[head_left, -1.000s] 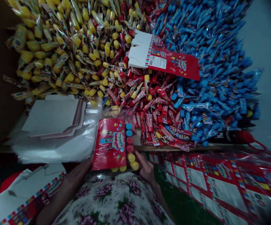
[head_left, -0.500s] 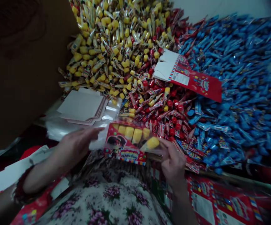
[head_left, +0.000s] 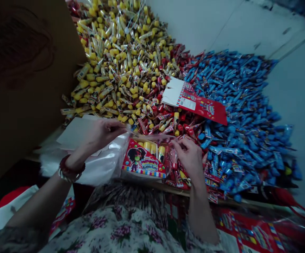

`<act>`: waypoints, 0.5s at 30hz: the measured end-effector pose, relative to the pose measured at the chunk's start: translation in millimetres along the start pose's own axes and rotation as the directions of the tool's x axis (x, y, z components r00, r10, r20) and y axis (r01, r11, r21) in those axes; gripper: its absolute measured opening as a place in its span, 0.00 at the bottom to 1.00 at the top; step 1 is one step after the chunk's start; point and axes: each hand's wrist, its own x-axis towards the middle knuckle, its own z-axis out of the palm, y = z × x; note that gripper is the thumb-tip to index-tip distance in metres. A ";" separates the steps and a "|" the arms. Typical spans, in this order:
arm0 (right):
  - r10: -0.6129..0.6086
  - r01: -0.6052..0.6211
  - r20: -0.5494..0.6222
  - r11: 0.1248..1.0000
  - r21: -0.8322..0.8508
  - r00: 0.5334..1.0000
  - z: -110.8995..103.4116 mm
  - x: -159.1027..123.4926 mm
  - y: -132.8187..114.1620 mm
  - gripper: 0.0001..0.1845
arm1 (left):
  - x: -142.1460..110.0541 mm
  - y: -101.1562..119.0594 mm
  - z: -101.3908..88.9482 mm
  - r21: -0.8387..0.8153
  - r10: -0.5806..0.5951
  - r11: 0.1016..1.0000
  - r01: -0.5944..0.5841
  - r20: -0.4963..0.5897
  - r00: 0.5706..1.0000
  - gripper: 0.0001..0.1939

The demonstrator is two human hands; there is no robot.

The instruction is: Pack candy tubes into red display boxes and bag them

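Note:
A red bubble gum box [head_left: 144, 161] filled with yellow-capped tubes lies in front of me, inside a clear plastic bag [head_left: 103, 165]. My left hand [head_left: 103, 131] pinches the bag's edge at the box's upper left, fingers closed. My right hand [head_left: 189, 158] grips the bag at the box's right end, fingers curled. Behind the box spread heaps of wrapped candy tubes: yellow [head_left: 115, 66], red [head_left: 168, 119] and blue [head_left: 236, 105].
A flattened red carton [head_left: 194, 103] lies on the candy heap. White card sheets [head_left: 75, 131] sit under my left hand. Printed red carton sheets [head_left: 247, 233] lie at lower right. A brown cardboard wall [head_left: 17, 70] stands on the left.
The box was upright in my lap, then turned on its side. Both hands now hold a clear bag around it. The view has tilted up and left.

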 end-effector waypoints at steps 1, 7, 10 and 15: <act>-0.048 0.048 -0.002 0.998 -0.041 0.999 -1.7 4.1 -1.4 0.19 | 3.8 -0.7 1.5 -0.011 0.029 0.999 -0.030 -0.023 0.999 0.16; -0.273 0.283 0.080 0.942 -0.179 0.959 -0.4 20.6 -43.3 0.24 | 9.9 -1.9 8.9 -0.212 0.024 0.977 -0.025 -0.008 1.000 0.20; -0.447 0.473 0.162 0.858 -0.201 0.880 17.7 29.2 -75.8 0.33 | 6.1 -2.2 10.9 -0.315 -0.057 0.946 0.072 0.057 0.997 0.19; -0.432 0.425 0.341 0.900 0.098 0.835 52.8 63.2 -95.9 0.09 | -0.6 -8.2 11.5 -0.492 -0.130 0.859 0.144 0.062 0.990 0.15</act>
